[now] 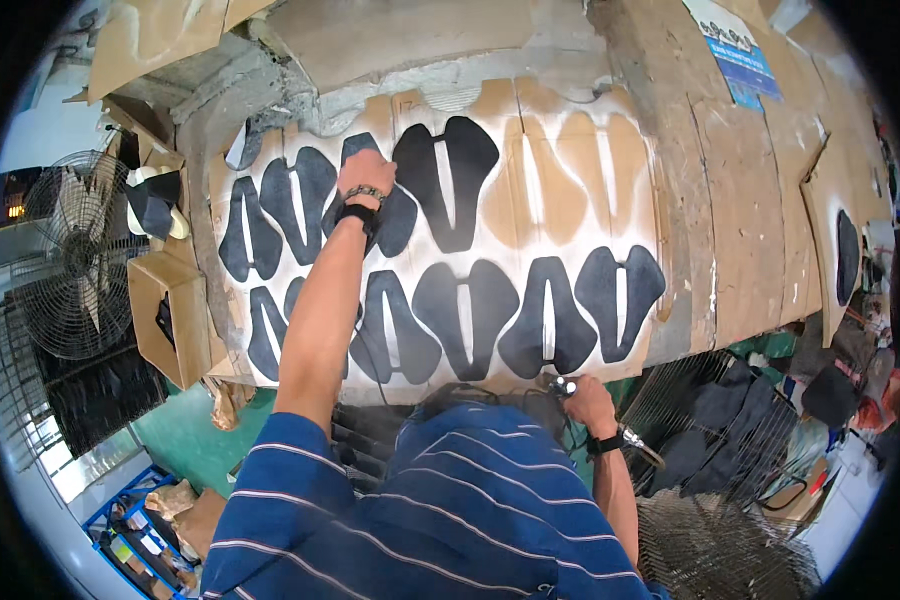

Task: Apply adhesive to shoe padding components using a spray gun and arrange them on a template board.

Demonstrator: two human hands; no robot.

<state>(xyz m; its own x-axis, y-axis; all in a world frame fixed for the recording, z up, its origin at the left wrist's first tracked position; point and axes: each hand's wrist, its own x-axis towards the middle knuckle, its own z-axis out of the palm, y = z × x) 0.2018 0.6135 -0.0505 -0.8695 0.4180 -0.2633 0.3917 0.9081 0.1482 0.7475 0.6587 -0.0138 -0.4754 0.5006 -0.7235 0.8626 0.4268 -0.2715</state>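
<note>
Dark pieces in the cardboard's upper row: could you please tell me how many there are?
4, left to right: the far-left piece, a second piece, a third piece partly hidden by the left hand, and a fourth piece.

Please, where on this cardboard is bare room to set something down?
Two bare brown patches at the upper right, with a black piece to their left and dark pieces below. It is crowded along that lower row and around the left hand.
</note>
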